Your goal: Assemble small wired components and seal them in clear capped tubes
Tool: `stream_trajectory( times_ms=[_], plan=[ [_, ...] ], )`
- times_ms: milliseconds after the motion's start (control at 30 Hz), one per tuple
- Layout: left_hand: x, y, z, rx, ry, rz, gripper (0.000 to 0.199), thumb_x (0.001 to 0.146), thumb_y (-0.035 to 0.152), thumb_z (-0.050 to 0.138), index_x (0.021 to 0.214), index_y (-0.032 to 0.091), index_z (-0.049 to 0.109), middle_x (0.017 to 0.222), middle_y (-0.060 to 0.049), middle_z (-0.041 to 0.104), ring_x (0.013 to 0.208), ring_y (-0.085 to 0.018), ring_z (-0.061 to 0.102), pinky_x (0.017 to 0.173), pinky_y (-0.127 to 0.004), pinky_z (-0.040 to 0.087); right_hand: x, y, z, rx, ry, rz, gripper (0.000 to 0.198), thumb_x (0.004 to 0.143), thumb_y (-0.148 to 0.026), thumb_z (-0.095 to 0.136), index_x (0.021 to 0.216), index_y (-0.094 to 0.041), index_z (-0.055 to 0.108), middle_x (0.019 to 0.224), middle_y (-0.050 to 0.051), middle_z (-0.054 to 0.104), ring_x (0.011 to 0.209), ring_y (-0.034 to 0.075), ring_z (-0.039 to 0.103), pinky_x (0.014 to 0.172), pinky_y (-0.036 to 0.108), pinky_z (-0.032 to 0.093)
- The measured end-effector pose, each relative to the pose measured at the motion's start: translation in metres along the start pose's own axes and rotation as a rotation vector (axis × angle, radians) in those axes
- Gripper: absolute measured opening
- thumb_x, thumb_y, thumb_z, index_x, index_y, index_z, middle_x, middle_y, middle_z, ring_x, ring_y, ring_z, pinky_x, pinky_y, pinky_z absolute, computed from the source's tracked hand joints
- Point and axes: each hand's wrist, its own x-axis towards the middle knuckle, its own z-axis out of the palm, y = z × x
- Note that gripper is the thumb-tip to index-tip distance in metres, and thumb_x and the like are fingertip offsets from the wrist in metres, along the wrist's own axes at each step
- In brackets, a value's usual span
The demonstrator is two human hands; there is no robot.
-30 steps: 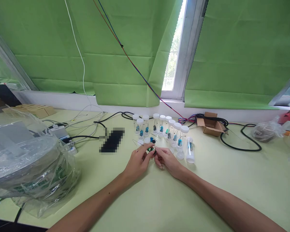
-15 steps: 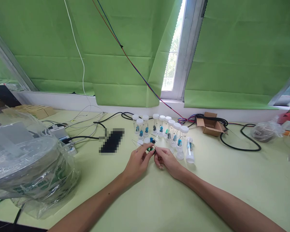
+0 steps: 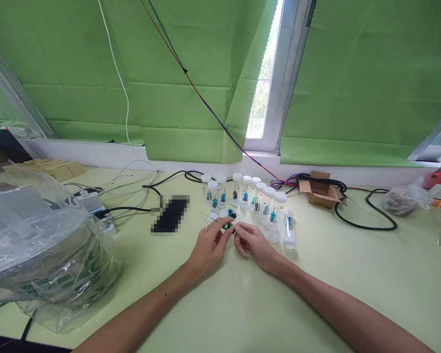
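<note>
My left hand [image 3: 208, 241] is closed, its thumb and fingers gripping a small green and black component [image 3: 227, 226]. Close against it, my right hand [image 3: 254, 242] is pinched at the component's right side; what lies between those fingertips is too small to make out. A small blue and black part [image 3: 231, 213] shows just beyond my left fingertips. Thin wire leads [image 3: 205, 219] stick out left of that hand. Behind both hands stand several clear vials with white caps [image 3: 245, 189], holding blue, dark or green parts with leads. One capped vial [image 3: 289, 228] is nearest my right hand's outer side.
A plastic-wrapped reel [image 3: 55, 255] fills the left side of the table. A blurred dark rectangle [image 3: 171, 214] lies left of the vials. An open cardboard box [image 3: 320, 192] and black cable [image 3: 369, 228] are at the back right, near a plastic bag [image 3: 404, 200].
Both hands stay almost in place. Only the fingertips shift slightly around the green and black component.
</note>
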Motion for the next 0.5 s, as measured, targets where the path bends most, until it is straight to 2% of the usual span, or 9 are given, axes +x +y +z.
stream_trajectory(
  times_ms=[500],
  plan=[
    [-0.0011, -0.0036, 0.0019, -0.014, -0.028, -0.012, 0.028, 0.097, 0.034, 0.048, 0.118, 0.022, 0.061, 0.095, -0.004, 0.07, 0.055, -0.009, 0.058, 0.051, -0.021, 0.045, 0.0033, 0.0079, -0.0026, -0.007, 0.002, -0.008, 0.042, 0.088, -0.055, 0.057, 0.07, -0.018, 0.055, 0.048, -0.005, 0.05, 0.038, 0.007, 0.038, 0.039, 0.022, 0.027]
  ],
)
